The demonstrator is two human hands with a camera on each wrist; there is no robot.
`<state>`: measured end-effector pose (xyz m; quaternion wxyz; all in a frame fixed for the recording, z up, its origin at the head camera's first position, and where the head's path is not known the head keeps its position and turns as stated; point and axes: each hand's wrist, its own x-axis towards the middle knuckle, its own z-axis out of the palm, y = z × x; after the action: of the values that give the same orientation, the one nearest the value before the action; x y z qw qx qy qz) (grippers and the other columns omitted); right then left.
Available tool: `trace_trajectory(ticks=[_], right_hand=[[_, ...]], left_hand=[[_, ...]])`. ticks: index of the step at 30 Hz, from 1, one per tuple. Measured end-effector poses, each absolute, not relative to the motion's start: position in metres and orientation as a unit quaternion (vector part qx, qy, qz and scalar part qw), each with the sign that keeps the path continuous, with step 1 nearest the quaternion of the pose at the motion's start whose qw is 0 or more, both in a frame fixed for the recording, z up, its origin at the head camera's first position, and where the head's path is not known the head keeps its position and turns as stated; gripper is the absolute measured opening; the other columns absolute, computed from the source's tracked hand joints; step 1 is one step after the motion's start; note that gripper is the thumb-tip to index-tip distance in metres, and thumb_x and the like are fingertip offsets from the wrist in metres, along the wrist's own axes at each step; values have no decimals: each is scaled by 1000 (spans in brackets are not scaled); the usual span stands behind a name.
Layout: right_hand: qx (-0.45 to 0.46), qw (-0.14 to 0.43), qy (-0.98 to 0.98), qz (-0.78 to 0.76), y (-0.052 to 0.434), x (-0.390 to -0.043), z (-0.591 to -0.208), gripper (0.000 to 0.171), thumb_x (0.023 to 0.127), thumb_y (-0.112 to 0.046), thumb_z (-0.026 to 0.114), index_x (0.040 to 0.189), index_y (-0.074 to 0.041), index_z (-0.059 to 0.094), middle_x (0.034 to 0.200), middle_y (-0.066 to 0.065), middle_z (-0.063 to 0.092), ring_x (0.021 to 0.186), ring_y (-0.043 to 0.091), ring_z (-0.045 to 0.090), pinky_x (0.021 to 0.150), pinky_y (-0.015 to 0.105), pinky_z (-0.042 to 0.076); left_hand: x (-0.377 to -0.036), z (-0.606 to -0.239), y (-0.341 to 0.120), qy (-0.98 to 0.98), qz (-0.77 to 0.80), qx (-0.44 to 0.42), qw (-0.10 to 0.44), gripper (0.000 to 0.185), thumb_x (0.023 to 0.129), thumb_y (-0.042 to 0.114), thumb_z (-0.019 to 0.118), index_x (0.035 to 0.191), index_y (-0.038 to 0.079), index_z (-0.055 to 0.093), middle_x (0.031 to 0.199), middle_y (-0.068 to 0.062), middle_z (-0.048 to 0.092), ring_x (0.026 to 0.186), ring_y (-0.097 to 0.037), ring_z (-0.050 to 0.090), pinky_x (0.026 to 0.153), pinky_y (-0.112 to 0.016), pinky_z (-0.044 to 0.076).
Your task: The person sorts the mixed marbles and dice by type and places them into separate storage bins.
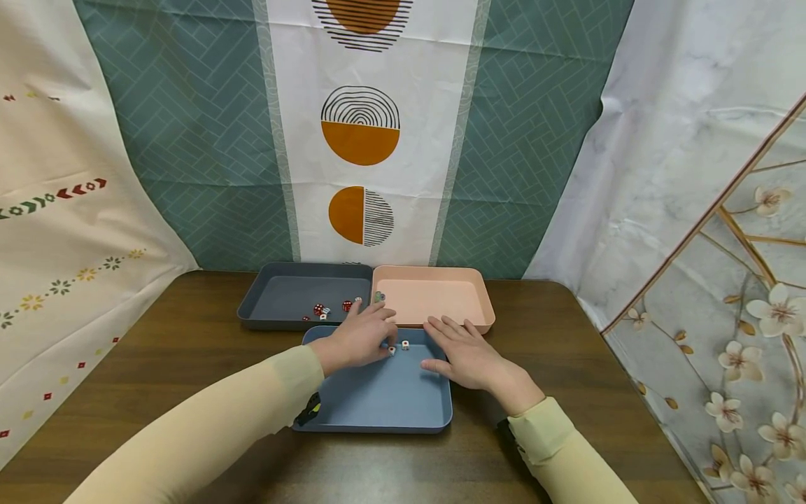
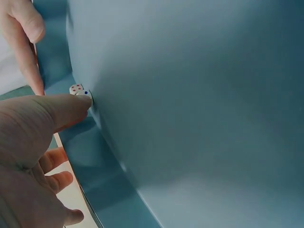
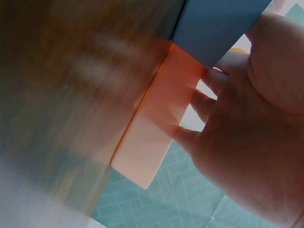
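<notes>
Left hand fingers curled onto white die in blue tray; right hand flat, relaxed. Die tiny, hard, slick — you'd pinch opposite faces.

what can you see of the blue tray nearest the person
The blue tray is a shallow rectangle with rounded corners and a low raised rim, matte and plastic-looking. It lies flat on the wooden table, its far edge close to the grey tray and the pink tray. Two small white dice sit near its far rim. The left hand reaches over that rim at the dice, and the right hand rests flat across its right edge.
</notes>
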<state>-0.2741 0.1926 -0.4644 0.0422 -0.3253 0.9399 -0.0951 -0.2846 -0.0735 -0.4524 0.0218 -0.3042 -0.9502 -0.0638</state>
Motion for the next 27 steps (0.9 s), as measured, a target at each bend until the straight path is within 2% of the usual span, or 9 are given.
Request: trace_trajectory(ticks=[14, 27], right_hand=[[-329, 37, 938, -101, 192, -277, -468, 85, 110, -58, 60, 174, -8, 35, 180, 11, 30, 167, 37, 22, 132, 66, 12], [-330, 38, 938, -101, 193, -274, -464, 85, 110, -56, 62, 173, -6, 36, 179, 13, 32, 167, 39, 24, 132, 67, 13]], left_hand=[[-284, -454, -75, -953, -54, -297, 29, 14, 96, 24, 90, 93, 25, 76, 160, -14, 59, 159, -45, 39, 122, -82, 24], [-285, -438, -82, -955, -61, -287, 40, 14, 95, 22, 91, 92, 24, 78, 161, -17, 57, 160, -43, 38, 124, -79, 23]])
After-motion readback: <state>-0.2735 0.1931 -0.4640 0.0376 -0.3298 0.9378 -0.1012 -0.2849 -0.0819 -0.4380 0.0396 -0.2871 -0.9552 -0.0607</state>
